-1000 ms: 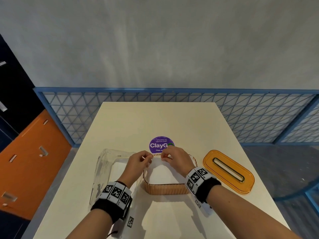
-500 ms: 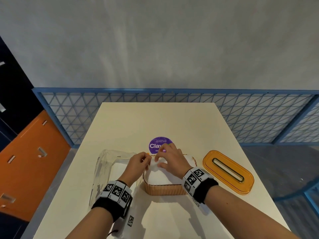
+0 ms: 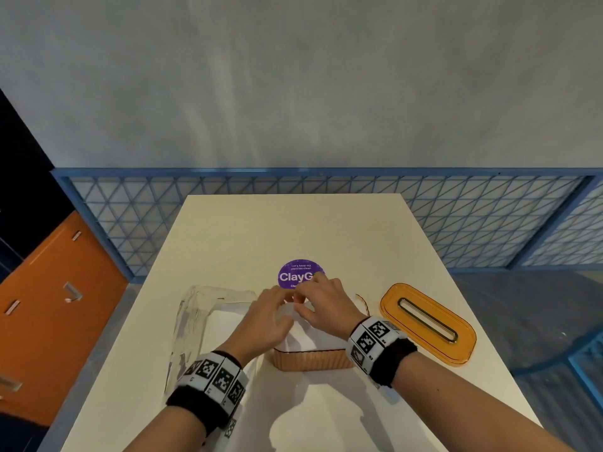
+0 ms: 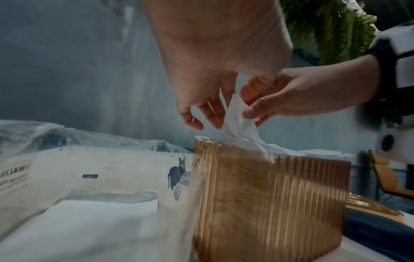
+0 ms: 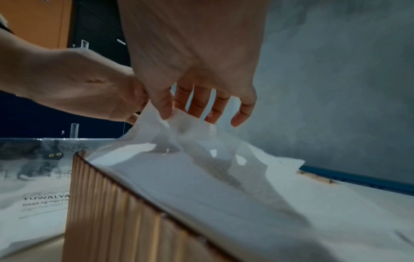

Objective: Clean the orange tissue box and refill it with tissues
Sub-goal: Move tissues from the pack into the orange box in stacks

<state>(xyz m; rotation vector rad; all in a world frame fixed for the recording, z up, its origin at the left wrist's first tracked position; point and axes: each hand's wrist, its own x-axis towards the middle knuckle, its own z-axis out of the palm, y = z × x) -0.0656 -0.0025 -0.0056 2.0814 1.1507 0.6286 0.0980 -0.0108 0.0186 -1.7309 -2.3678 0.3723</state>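
The orange ribbed tissue box (image 3: 310,360) stands without its lid on the table's near part, filled to the rim with white tissues. Both hands hover over its far-left part. My right hand (image 5: 179,113) pinches the top tissue (image 4: 239,124) between thumb and forefinger and lifts it into a peak. My left hand (image 4: 201,122) hangs beside it with curled fingers against the tissue's edge; I cannot tell whether they pinch it. The box (image 5: 112,203) fills the right wrist view, and the raised tissue (image 5: 190,134) drapes over the stack.
The orange lid (image 3: 437,308) with its long slot lies flat to the right of the box. An open clear plastic tissue pack (image 3: 202,321) lies to the left. A purple round sticker (image 3: 295,275) sits beyond the hands. A blue mesh fence (image 3: 489,223) borders the table's far end.
My right hand slid left along the box's far edge to meet the left hand. The top tissue, flat before, now rises in a peak between the hands.
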